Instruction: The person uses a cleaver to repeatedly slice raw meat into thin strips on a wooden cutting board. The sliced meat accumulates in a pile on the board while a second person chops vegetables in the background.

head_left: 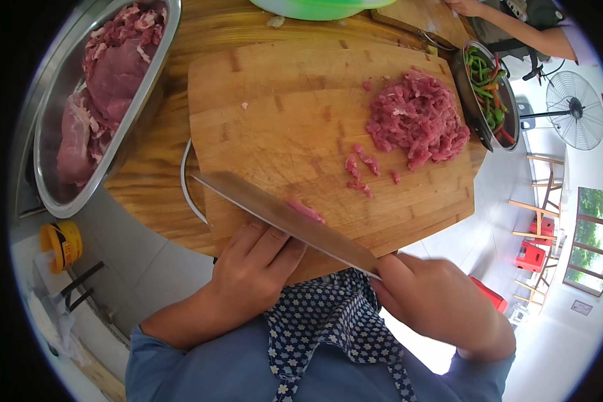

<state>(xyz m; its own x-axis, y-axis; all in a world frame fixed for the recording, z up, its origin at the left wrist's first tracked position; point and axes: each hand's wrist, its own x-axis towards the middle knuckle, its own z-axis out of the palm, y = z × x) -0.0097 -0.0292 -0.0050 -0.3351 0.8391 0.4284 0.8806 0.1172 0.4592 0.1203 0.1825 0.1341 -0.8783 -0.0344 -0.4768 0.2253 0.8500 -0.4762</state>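
Note:
My right hand (432, 296) grips the handle of a broad-bladed kitchen knife (261, 201), whose slightly blurred blade slants across the near part of a wooden cutting board (276, 130). Against the blade's near side rest the bent fingers of my left hand (256, 266); whatever lies under them is hidden. A small strip of raw meat (306, 211) shows just beyond the blade. Farther right on the board sits a heap of raw meat strips (417, 118), with several loose pieces (359, 171) lying in front of it.
At left, a stainless steel tray (153, 95) holds large raw meat pieces (115, 85). A metal pan (465, 103) of green and red peppers (487, 90) stands by the board's right edge. Beyond are a green-rimmed bowl (311, 10), a second board (422, 20) and another person's arm (522, 32).

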